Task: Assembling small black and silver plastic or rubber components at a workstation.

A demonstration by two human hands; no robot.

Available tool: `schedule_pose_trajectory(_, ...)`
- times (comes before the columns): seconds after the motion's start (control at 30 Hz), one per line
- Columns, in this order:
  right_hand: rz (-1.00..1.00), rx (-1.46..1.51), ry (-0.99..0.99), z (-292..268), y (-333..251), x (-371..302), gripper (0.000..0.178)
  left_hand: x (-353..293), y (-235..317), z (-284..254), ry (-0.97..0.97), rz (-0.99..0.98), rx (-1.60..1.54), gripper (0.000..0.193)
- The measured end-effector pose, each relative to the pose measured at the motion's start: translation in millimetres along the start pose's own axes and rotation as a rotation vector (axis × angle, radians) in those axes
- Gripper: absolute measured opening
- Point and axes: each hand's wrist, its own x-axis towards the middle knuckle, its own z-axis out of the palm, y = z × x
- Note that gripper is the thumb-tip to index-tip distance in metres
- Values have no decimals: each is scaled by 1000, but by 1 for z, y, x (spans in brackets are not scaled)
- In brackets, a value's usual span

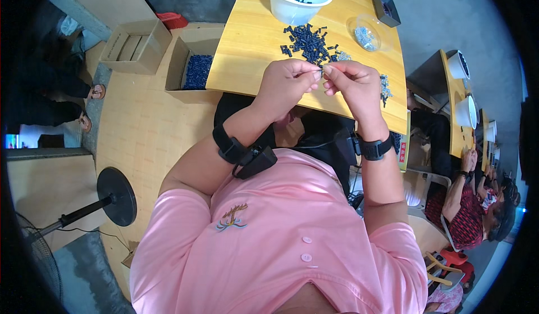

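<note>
Fingertips of both hands come together above the near part of a yellowish wooden table [247, 39]. The left hand [286, 86] has thumb and forefinger clamped on a small dark part [321, 71], and the right hand [356, 85] pinches at the same spot from the right; the digits hide most of that part, so its shape cannot be told. The remaining fingers of both hands curl loosely. Each wrist wears a black strap with a device on it.

Just beyond the hands lies a loose heap of black pieces [310, 41], its near edge partly covered by the fingers. Right of it, small silvery pieces [342, 55] are spread on the wood, and more metal bits [385, 89] lie near the right edge, past the right hand. Farther off stand a white tub [295, 12] with a few dark pieces inside, a clear round dish [380, 28] holding silvery bits, and, at the far right corner, a dark open box [386, 8].

On the floor to the left, close against the table, an open cardboard box [193, 96] holds many dark blue pieces [199, 69]; another carton [137, 50] and a red dustpan [172, 20] are farther left. A black round stand base [117, 196] is at near left. On the right, a co-worker in a patterned shirt [457, 213] sits at another table bearing white tubs [465, 112].
</note>
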Motion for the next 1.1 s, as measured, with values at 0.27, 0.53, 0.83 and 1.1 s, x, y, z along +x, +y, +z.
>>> schedule_pose_trajectory(0.27, 48, -43, -128, -3, 11, 17, 10, 6, -14, 0, 98, -15, -69, 20)
schedule_pose_trajectory(0.53, 33, -101, -169, -5, 14, 22, 10, 6, -16, -1, 70, -67, -65, 17)
schedule_pose_trajectory(0.83, 102, -114, -222, -6, 14, 27, 10, 7, -25, 2, 146, 5, 15, 17)
schedule_pose_trajectory(1.1, -30, -107, -183, -8, 18, 27, 10, 13, -8, 2, 70, -69, -66, 18)
